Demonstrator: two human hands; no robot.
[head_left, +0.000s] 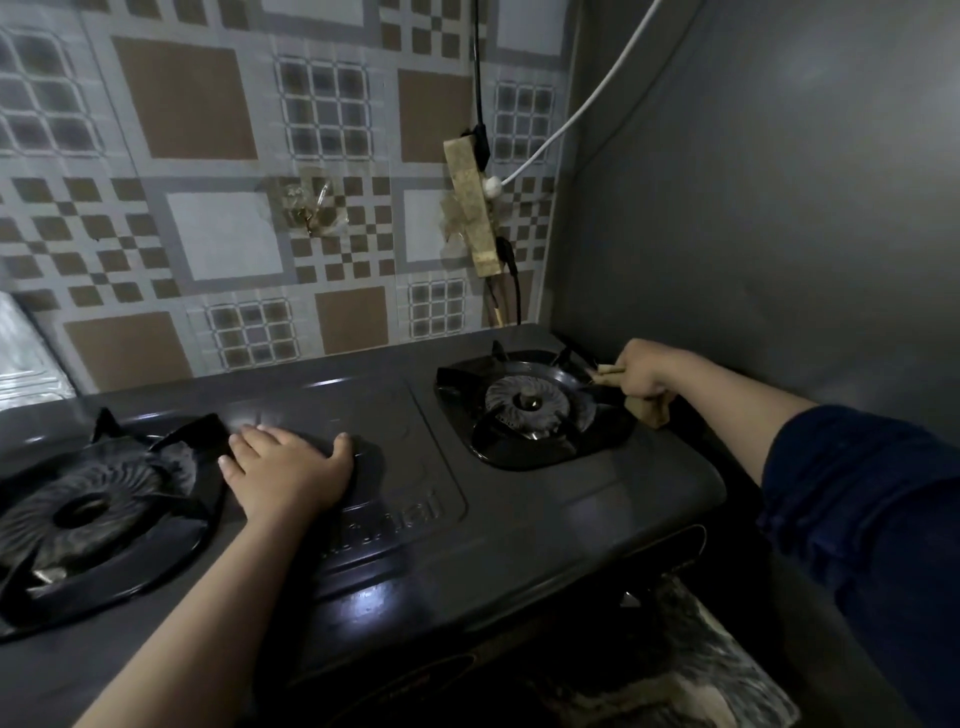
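The left hand lies flat, fingers straight, on the dark, glossy stove; the right arm stretches far right, right hand clenched round a tan, blocky tool beside the ribbed, round burner.

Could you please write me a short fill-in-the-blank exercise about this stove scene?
1. The left hand rests flat on the dark grey metal stove top between its two black round ___.
2. The right hand grips a tan object beside the burner on the stove's ___ side.
3. The tan power strip hangs on the patterned tiled ___.

Missing words: burners; right; wall.
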